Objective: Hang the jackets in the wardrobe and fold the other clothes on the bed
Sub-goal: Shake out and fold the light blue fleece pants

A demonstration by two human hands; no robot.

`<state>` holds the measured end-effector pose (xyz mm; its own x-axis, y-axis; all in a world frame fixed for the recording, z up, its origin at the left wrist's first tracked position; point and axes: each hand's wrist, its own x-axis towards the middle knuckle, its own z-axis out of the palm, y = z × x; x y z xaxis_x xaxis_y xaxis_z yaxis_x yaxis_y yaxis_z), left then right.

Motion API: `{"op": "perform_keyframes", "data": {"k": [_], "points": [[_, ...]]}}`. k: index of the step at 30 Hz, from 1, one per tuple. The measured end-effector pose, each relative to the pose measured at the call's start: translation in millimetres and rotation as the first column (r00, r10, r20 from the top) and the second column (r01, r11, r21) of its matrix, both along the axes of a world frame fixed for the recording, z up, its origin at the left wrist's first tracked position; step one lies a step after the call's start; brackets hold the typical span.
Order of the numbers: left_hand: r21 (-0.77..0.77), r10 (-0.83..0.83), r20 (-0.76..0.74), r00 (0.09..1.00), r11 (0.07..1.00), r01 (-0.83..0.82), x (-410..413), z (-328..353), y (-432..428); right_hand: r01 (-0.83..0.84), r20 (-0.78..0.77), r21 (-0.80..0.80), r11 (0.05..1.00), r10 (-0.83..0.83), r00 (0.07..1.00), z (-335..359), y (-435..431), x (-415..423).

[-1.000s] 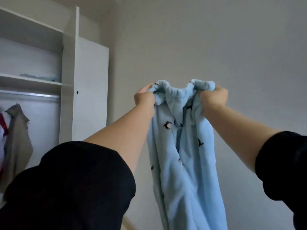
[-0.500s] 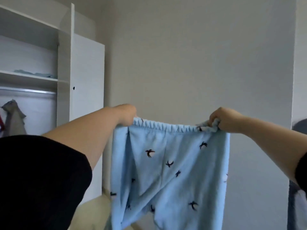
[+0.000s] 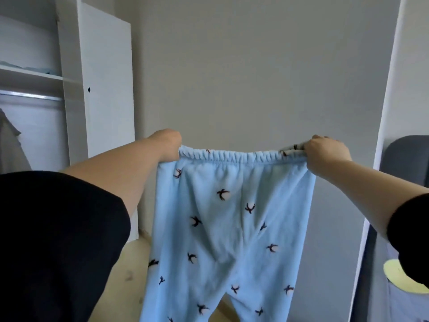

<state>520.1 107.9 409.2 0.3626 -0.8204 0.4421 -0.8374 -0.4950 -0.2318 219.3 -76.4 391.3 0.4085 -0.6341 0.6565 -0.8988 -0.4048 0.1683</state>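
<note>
The left hand (image 3: 168,145) and right hand (image 3: 325,154) are each clenching an end of the gathered elastic waistband (image 3: 241,156), holding soft, fleecy light-blue pyjama trousers (image 3: 232,228) spread flat in mid-air before a plain grey wall (image 3: 255,66). Small dark bird motifs are dotting the fabric. A white wardrobe (image 3: 106,89) is standing open at left, a grey garment (image 3: 9,145) hanging under its metal rail (image 3: 30,96)

Left sleeve (image 3: 58,240): black, is covering the upper arm.
Right sleeve (image 3: 411,238): black, is ending near the elbow.
Left hand (image 3: 167,145), right hand (image 3: 325,154): bare.
</note>
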Motion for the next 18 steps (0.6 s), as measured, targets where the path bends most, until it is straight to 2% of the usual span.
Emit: {"op": "perform_keyframes", "data": {"k": [3, 10, 12, 15, 18], "points": [[-0.044, -0.051, 0.006, 0.999, 0.998, 0.051, -3.0, -7.3, -2.8, -0.067, 0.147, 0.161, 0.985, 0.044, 0.988, -5.8, -2.9, -5.2], [-0.063, -0.021, 0.022, 1.0, 0.998, 0.022, -7.4, -17.5, -10.3, -0.089, 0.191, 0.332, 0.939, 0.025, 0.981, -11.9, -14.2, -33.5], [-0.073, -0.016, -0.04, 0.999, 0.997, 0.013, -4.2, -19.2, -9.7, -0.07, 0.212, 0.328, 0.942, -0.001, 0.977, -14.4, -14.5, -42.4], [-0.08, -0.054, -0.195, 0.979, 0.996, 0.039, -3.5, -22.8, -12.2, -0.066, 0.322, 0.264, 0.962, -0.023, 0.947, -20.7, -16.9, -50.4], [-0.156, -0.113, -0.412, 0.904, 0.986, 0.053, -14.9, -27.5, -18.5, -0.11, 0.395, 0.241, 0.964, 0.006, 0.919, -22.2, -15.6, -47.7]]}}
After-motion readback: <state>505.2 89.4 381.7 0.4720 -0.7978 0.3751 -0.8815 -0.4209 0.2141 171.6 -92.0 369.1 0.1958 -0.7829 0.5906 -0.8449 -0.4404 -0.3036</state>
